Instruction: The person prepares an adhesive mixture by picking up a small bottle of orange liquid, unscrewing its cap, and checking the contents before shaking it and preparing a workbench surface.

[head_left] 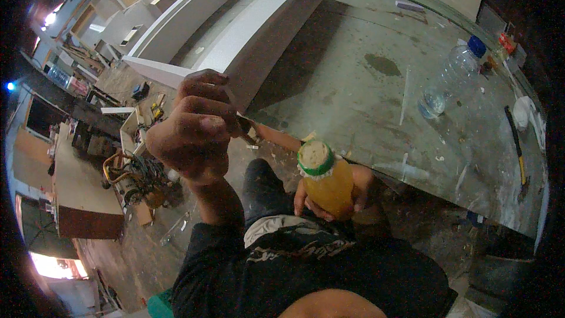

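Observation:
My right hand (364,187) is wrapped round a bottle (334,191) of yellow-orange contents, held close to my lap. The bottle has a green rim and a tan, crusted-looking top. Raised to the left of it is my left hand (191,126), its fingers curled closed. Something small and dark shows beside its fingers, but I cannot make out what it is. Just beyond that hand, a white open box frame (259,35) of panels rests on the greenish worktable (353,106).
On the table's right stands a clear bottle with a blue cap (450,79), partly filled. Farther right lies a black-and-yellow-handled tool (516,147). At left on the floor, a yellow-framed machine (132,182) sits near a brown-sided bench (88,200). The table's near edge runs beside my right arm.

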`<act>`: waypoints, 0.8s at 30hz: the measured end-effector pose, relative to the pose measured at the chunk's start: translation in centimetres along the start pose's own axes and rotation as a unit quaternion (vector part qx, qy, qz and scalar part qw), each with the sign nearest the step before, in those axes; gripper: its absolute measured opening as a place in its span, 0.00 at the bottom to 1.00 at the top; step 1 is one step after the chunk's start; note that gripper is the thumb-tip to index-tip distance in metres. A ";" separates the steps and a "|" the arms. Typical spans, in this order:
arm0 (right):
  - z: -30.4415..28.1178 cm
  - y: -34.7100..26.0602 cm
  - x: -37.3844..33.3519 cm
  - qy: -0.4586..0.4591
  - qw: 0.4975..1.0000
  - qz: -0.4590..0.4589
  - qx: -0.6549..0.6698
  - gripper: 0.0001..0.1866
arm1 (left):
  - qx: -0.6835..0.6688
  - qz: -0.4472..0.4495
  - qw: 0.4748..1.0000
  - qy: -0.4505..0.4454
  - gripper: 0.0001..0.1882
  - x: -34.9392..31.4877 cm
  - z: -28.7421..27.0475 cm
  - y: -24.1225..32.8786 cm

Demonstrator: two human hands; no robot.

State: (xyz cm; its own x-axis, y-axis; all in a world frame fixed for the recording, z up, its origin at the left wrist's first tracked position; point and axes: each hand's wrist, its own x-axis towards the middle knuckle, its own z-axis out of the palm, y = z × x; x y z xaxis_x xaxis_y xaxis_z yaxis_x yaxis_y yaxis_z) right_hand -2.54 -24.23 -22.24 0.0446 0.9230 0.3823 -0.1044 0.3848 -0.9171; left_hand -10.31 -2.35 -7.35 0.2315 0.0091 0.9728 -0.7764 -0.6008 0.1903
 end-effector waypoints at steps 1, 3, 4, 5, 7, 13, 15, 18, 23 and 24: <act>0.0 0.0 0.1 -0.002 1.000 0.000 0.000 0.48 | -0.006 -0.002 1.000 0.010 0.12 -0.5 0.0 -0.1; -0.1 -0.1 0.4 -0.006 1.000 -0.002 -0.003 0.48 | -0.013 -0.012 1.000 0.014 0.16 -1.5 0.0 0.4; -0.2 -0.2 0.7 -0.008 1.000 -0.004 -0.006 0.48 | -0.020 -0.018 1.000 0.010 0.18 -2.0 0.2 0.7; -0.2 -0.3 0.7 -0.011 1.000 -0.005 -0.010 0.48 | -0.024 -0.028 0.999 0.004 0.19 -2.8 0.7 0.8; -0.8 -0.4 1.1 -0.020 1.000 -0.004 -0.016 0.48 | -0.052 -0.079 0.995 0.012 0.23 -4.0 2.1 1.5; -0.8 -1.8 3.1 0.021 0.997 -0.026 -0.077 0.48 | -0.324 -0.420 0.848 -0.003 0.45 -5.4 2.7 5.9; -0.1 -2.2 3.5 0.064 0.993 -0.032 -0.098 0.48 | -0.320 -0.444 0.837 0.004 0.46 -5.2 2.9 6.6; 0.2 -2.2 3.5 0.034 0.994 -0.033 -0.097 0.49 | -0.338 -0.411 0.846 -0.030 0.47 -5.3 3.1 6.4; 1.0 -2.8 3.0 0.043 0.990 -0.061 -0.122 0.51 | -0.109 -0.272 0.955 -0.037 0.39 -8.4 4.1 6.0; 1.0 -3.2 3.0 0.058 0.987 -0.068 -0.135 0.51 | -0.113 -0.279 0.953 -0.035 0.39 -8.8 4.1 6.0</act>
State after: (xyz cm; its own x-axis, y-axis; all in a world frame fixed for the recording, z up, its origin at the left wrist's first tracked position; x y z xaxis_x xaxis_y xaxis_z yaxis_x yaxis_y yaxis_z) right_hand -3.11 -22.71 -18.06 0.1554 0.8500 0.5033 0.1774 0.4772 -0.8607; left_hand -14.62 -9.28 -15.28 0.6779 0.2180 0.7021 -0.6253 -0.3312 0.7066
